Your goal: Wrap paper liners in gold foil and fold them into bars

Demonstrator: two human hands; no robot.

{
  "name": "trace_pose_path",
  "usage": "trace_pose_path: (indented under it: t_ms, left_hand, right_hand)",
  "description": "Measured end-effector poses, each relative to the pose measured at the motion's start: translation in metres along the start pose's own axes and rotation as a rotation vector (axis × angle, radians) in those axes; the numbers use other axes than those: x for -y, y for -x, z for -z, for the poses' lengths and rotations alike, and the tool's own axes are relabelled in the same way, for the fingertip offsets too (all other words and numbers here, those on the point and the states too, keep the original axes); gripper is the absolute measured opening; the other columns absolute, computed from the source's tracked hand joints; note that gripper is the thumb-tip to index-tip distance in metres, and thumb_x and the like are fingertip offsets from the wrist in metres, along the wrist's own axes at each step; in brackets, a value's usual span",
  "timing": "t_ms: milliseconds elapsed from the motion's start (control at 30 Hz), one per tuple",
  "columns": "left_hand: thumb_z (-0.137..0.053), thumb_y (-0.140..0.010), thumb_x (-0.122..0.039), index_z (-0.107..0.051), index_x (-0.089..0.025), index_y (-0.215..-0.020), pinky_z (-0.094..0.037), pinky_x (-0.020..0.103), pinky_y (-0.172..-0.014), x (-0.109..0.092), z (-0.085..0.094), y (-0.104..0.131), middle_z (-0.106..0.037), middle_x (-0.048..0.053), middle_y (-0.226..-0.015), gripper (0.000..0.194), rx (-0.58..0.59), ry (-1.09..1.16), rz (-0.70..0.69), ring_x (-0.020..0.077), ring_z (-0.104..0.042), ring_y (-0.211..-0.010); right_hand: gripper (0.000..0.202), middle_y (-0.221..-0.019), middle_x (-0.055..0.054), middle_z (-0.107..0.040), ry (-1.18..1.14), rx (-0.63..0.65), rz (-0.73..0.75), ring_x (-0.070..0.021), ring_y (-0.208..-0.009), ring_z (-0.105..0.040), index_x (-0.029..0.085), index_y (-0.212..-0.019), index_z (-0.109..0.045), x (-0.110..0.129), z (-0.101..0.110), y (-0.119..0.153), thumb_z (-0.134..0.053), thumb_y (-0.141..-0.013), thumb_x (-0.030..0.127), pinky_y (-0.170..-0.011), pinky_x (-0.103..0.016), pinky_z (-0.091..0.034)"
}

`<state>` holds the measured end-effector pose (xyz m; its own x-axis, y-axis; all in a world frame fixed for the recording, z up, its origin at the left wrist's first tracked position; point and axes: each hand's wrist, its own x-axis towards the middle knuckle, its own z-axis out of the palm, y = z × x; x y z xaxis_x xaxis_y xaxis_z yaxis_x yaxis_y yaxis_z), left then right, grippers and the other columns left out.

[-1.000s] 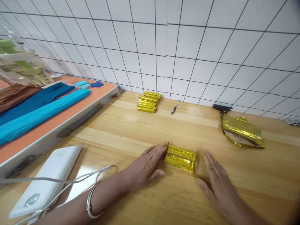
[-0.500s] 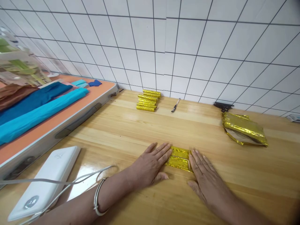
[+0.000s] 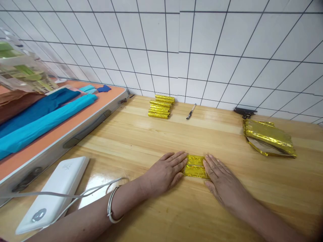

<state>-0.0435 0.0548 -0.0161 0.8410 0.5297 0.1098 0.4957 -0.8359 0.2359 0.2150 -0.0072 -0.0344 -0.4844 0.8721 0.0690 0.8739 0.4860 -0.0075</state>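
A flat piece of shiny gold foil paper [image 3: 195, 166], creased across its middle, lies on the wooden table. My left hand [image 3: 165, 171] rests flat on its left end, palm down, with a metal bangle on the wrist. On the right end lies my right hand [image 3: 223, 181], also palm down with fingers stretched out. The foil's outer ends are hidden under the fingers. Several narrow folded gold strips [image 3: 159, 110] are lined up near the wall. At the right sits a larger stack of gold foil sheets [image 3: 270, 134].
A white power bank [image 3: 54, 195] with a pale cable [image 3: 85, 195] lies at the left. Behind it, an orange-topped case [image 3: 111, 97] bears blue cloth [image 3: 50, 122]. A pen [image 3: 191, 112] and a black clip-like object [image 3: 245, 112] lie near the tiled wall [image 3: 151, 30].
My left thumb has moved in to the foil's lower edge, and both hands have shifted slightly up on it. The whole view has shifted slightly.
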Motion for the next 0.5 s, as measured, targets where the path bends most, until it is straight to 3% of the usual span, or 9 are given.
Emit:
trace_pose_path:
  t_ms: [200, 333, 500]
  left_hand:
    - [-0.033, -0.091, -0.023, -0.032, -0.018, -0.135, -0.027, 0.037, -0.105, 0.001, -0.008, -0.001, -0.033, 0.006, -0.142, 0.044, -0.058, 0.039, 0.035, 0.0185, -0.03, -0.131]
    - [-0.035, -0.09, -0.022, -0.033, -0.019, -0.135, -0.026, 0.038, -0.106, -0.002, -0.016, -0.001, -0.035, 0.005, -0.141, 0.045, -0.082, 0.019, 0.078, 0.0188, -0.028, -0.131]
    - [-0.037, -0.09, -0.023, -0.035, -0.021, -0.134, -0.026, 0.038, -0.106, -0.006, -0.015, 0.0, -0.036, 0.004, -0.14, 0.044, -0.09, 0.02, 0.118, 0.0174, -0.03, -0.131]
  right_hand:
    - [0.049, -0.145, -0.008, -0.024, -0.112, -0.005, -0.016, -0.0199, -0.134, -0.019, 0.014, -0.138, -0.031, -0.004, 0.003, -0.001, -0.033, -0.091, 0.029, -0.108, -0.04, -0.027]
    - [0.045, -0.143, -0.008, -0.03, -0.096, -0.017, -0.07, -0.0197, -0.132, -0.025, 0.014, -0.134, -0.039, -0.003, -0.001, -0.003, -0.033, -0.091, 0.028, -0.108, -0.041, -0.027]
    - [0.047, -0.144, -0.008, -0.027, -0.047, 0.012, -0.075, -0.0197, -0.133, -0.023, 0.014, -0.136, -0.035, -0.002, -0.003, -0.003, -0.033, -0.091, 0.029, -0.108, -0.042, -0.026]
